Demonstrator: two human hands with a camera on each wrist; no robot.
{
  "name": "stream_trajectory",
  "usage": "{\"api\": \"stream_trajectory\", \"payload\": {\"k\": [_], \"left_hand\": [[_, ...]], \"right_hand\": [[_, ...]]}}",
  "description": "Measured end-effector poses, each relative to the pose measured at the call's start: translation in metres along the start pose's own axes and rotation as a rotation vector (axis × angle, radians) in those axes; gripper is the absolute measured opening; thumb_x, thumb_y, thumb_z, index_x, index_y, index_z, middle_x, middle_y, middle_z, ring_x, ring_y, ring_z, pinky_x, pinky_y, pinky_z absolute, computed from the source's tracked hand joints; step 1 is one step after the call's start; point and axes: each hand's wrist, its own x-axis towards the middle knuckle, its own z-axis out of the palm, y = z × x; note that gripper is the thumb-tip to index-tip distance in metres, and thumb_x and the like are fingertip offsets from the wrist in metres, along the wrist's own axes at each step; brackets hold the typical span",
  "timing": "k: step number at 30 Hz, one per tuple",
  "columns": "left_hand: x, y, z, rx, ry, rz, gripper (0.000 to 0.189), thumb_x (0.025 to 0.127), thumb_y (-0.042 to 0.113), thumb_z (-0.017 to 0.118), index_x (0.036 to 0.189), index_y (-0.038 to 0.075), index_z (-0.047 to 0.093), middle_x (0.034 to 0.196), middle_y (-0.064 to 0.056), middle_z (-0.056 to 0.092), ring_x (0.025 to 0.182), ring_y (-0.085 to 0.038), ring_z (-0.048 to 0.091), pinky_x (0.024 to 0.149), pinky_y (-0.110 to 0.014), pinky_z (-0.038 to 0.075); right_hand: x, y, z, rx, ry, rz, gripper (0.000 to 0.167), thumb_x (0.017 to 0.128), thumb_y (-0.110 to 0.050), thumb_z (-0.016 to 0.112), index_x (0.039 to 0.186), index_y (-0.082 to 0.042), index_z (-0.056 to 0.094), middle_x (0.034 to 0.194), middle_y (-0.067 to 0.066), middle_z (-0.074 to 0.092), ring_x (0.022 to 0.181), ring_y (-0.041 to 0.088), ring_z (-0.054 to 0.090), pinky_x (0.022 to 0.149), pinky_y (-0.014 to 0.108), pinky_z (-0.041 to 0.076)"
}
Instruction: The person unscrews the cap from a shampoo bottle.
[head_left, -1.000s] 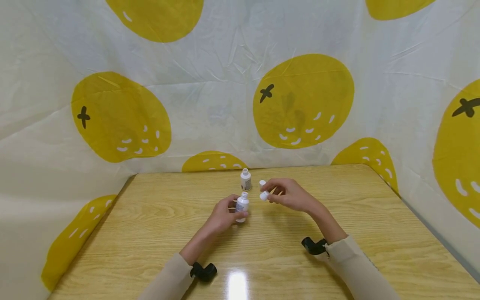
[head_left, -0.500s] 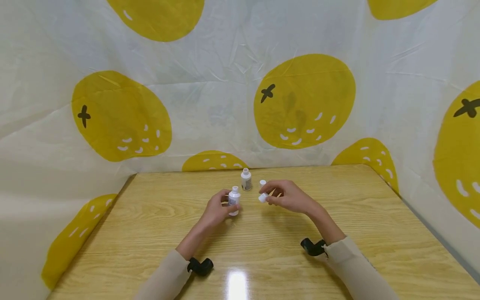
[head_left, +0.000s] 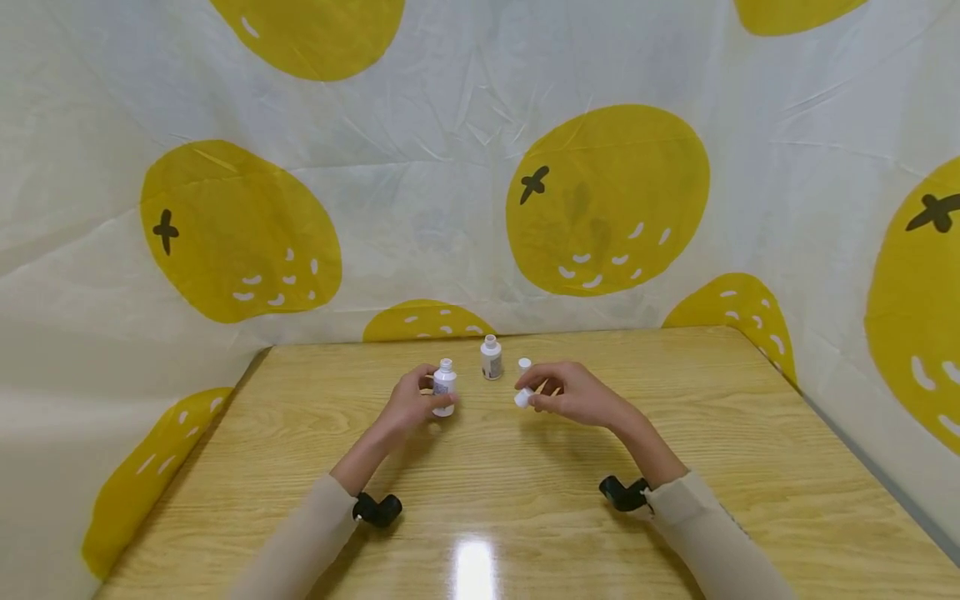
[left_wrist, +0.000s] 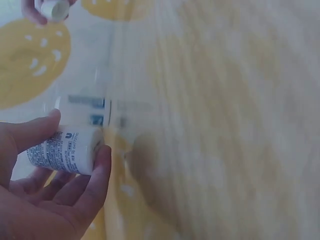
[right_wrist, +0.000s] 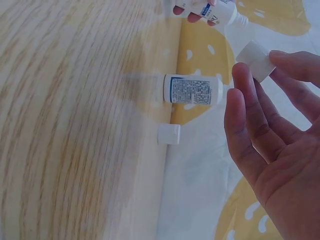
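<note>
My left hand (head_left: pixel 407 405) grips a small white bottle (head_left: pixel 444 385), upright, its threaded neck uncovered. Printed text covers its side in the left wrist view, where a finger lies at the bottle's base (left_wrist: pixel 94 145). Between thumb and fingertips, my right hand (head_left: pixel 576 397) pinches a white cap (right_wrist: pixel 256 61) above the table. A second white bottle (head_left: pixel 491 360) stands uncapped behind and between the hands, its label (right_wrist: pixel 192 90) plain in the right wrist view. Another white cap (right_wrist: pixel 169 134) sits on the table just beyond the right fingers.
Light wood table (head_left: pixel 480 483) lies under both hands. A pale curtain with yellow fruit shapes (head_left: pixel 607 200) hangs behind its far edge and along the sides. Each wrist wears a black camera mount (head_left: pixel 377 510) at the sleeve cuff.
My left hand has carried its bottle leftward and a little farther away, apart from the standing bottle. The right hand has tilted its cap slightly and otherwise stayed almost in place.
</note>
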Motion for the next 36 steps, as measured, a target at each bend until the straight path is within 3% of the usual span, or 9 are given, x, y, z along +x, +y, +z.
{"api": "stream_trajectory", "payload": {"k": [8,14,18,23,31,36], "left_hand": [[0.015,-0.004,-0.026,-0.017,0.032,-0.009,0.051,0.095,0.011,0.076,0.139,0.002,0.052,0.132,-0.023,0.058,0.116,-0.031,0.059,0.084,-0.032,0.058],[0.028,-0.008,-0.039,-0.017,0.076,-0.02,0.059,0.095,0.011,0.075,0.146,0.001,0.047,0.14,-0.025,0.056,0.125,-0.035,0.056,0.094,-0.038,0.056],[0.035,-0.01,-0.045,-0.025,0.098,-0.025,0.06,0.095,0.01,0.075,0.147,0.001,0.045,0.147,-0.025,0.053,0.136,-0.038,0.052,0.105,-0.046,0.05],[0.042,-0.013,-0.051,0.014,0.105,-0.031,0.057,0.096,0.01,0.074,0.144,0.0,0.044,0.149,-0.028,0.053,0.138,-0.04,0.051,0.11,-0.051,0.047],[0.048,-0.016,-0.054,0.077,0.158,-0.043,0.055,0.096,0.013,0.075,0.142,0.002,0.047,0.14,-0.027,0.057,0.127,-0.039,0.056,0.101,-0.046,0.049],[0.046,-0.015,-0.053,0.12,0.186,-0.002,0.047,0.094,0.012,0.076,0.134,0.002,0.052,0.135,-0.026,0.059,0.123,-0.039,0.056,0.097,-0.045,0.05]], "right_hand": [[-0.001,0.0,0.0,-0.005,-0.014,-0.002,0.024,0.098,-0.01,0.068,0.121,-0.003,0.073,0.107,0.016,0.075,0.086,0.037,0.072,0.07,0.03,0.058],[-0.001,0.0,0.001,0.002,-0.027,0.008,0.024,0.099,-0.011,0.067,0.121,-0.004,0.073,0.109,0.016,0.075,0.088,0.038,0.072,0.071,0.035,0.059],[0.0,0.003,0.003,0.001,-0.029,0.008,0.025,0.099,-0.011,0.067,0.121,-0.003,0.073,0.109,0.016,0.075,0.088,0.037,0.072,0.07,0.031,0.058],[0.0,0.003,0.003,0.0,-0.029,0.005,0.025,0.099,-0.012,0.067,0.122,-0.004,0.073,0.109,0.016,0.075,0.088,0.037,0.072,0.069,0.028,0.056],[-0.001,0.0,0.002,-0.004,-0.031,0.027,0.025,0.099,-0.012,0.065,0.122,-0.008,0.074,0.109,0.012,0.075,0.092,0.039,0.073,0.07,0.028,0.057],[-0.001,0.0,0.001,0.005,-0.028,0.031,0.025,0.099,-0.012,0.065,0.122,-0.008,0.074,0.109,0.011,0.075,0.092,0.039,0.073,0.071,0.029,0.057]]}}
